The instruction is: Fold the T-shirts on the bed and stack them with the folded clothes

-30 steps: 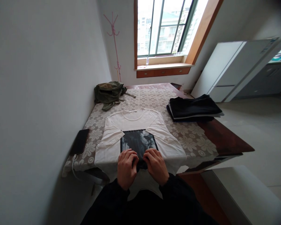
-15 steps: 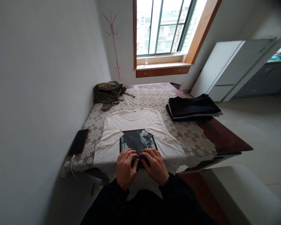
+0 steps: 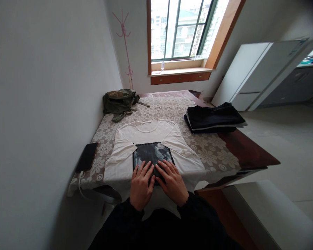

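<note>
A white long-sleeved shirt (image 3: 186, 163) lies spread on the table, collar toward the window, both sleeves folded inward over its front. Its dark printed panel (image 3: 152, 152) shows between the cuffs. My left hand (image 3: 142, 184) rests flat on the lower left of the print, fingers stretched out. Beside it, my right hand (image 3: 172, 182) lies flat on the lower right of the print, fingers spread too. The thumbs are close together. Neither hand holds anything. The shirt's lower edge hangs over the table's near side, partly hidden by my hands and sleeves.
A lace tablecloth (image 3: 208, 156) covers most of the table. An olive backpack (image 3: 118, 100) lies at the back left, a stack of folded dark clothes (image 3: 215, 118) at the right. A phone (image 3: 86, 157) with a white cable (image 3: 80, 180) sits on the left edge, near the wall.
My fingers have straightened from a curled pose and now lie flatter on the print. Both hands stay in nearly the same place, and the shirt has not visibly moved.
</note>
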